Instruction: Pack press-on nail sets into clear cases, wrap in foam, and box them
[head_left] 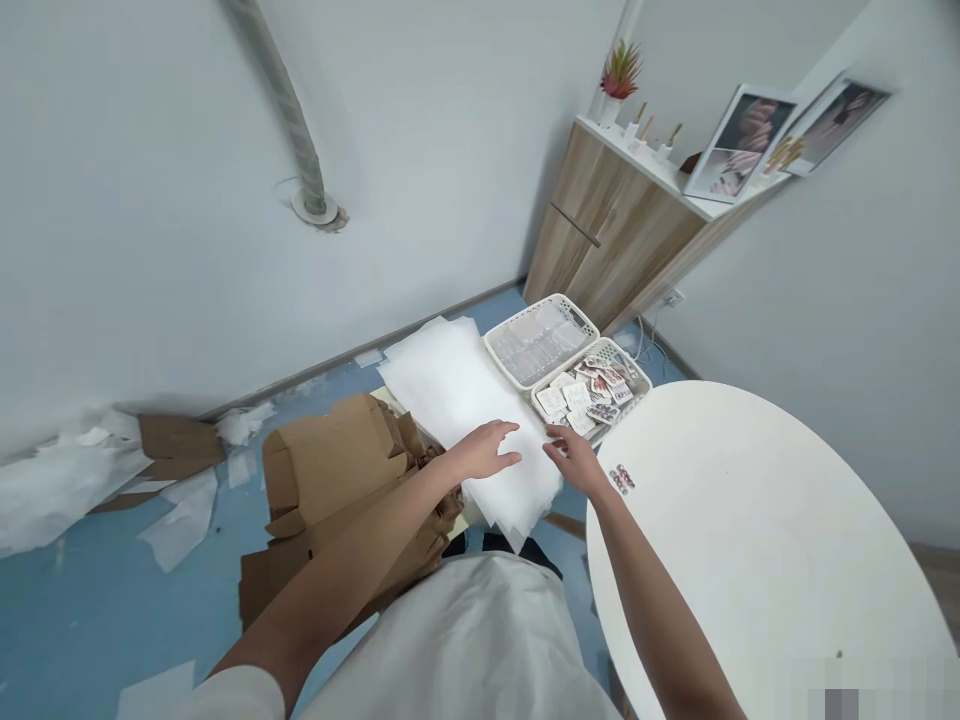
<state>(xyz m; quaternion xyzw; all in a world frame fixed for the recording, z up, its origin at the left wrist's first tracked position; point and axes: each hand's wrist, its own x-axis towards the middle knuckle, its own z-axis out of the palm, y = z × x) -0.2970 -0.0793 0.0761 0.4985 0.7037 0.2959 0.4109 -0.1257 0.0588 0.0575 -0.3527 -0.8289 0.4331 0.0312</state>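
Poised with left hand [480, 452] over the broad stack of thin white sheets [442, 380], left of the round white table [750, 520]; with right hand [580, 466] at the table-side edge; with fingers apart, empty; with long axis slanting tableward.

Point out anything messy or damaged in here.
Crumpled white scraps and brown cardboard lie strewn on the blue floor at left, looking like litter. Beside the pipe's collar, the wall looks broken and rough, unlike its smooth surroundings.

Smooth sheets [442, 385], matt cardboard [334, 460]
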